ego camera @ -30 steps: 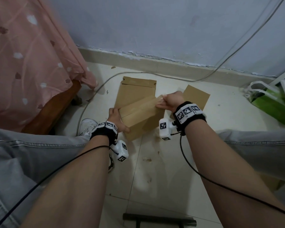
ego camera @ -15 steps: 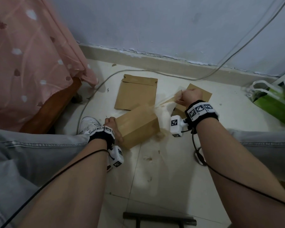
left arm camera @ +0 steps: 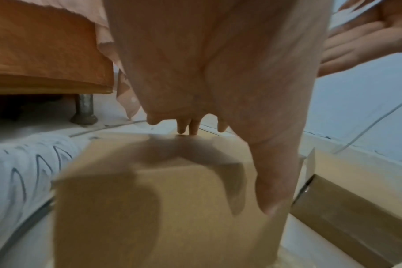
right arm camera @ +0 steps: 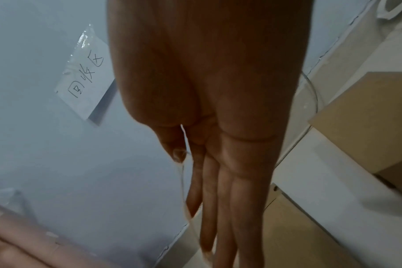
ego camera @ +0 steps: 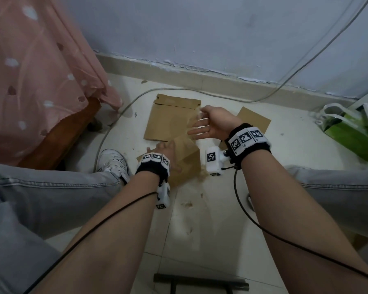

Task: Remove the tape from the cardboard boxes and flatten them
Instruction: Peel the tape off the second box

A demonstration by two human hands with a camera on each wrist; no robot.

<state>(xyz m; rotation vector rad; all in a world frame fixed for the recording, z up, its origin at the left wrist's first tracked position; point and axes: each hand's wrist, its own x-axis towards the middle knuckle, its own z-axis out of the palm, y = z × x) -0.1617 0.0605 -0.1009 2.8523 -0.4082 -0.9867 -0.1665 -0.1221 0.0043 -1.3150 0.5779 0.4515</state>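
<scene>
A brown cardboard box (ego camera: 188,160) (left arm camera: 163,208) stands on the floor between my knees. My left hand (ego camera: 165,152) (left arm camera: 218,137) holds it from above, fingers curled over the far edge and thumb lying along its side. My right hand (ego camera: 202,122) (right arm camera: 195,181) hovers just beyond the box with its fingers straight and spread. A thin strip of clear tape (right arm camera: 184,174) clings along its thumb and index finger. A flattened cardboard piece (ego camera: 168,122) lies on the floor under that hand. Another box (ego camera: 255,119) (right arm camera: 379,117) sits behind my right wrist.
A bed with a pink sheet (ego camera: 40,81) fills the left side, with my white shoe (ego camera: 113,164) beside it. A grey cable (ego camera: 115,124) curves over the floor along the wall. A green bag (ego camera: 348,134) is at the right. A black metal bar (ego camera: 200,283) lies near me.
My right hand peeled the tape off toward the right, then swung back left over the flattened cardboard and opened its fingers. My left hand shifted from the box's end onto its top.
</scene>
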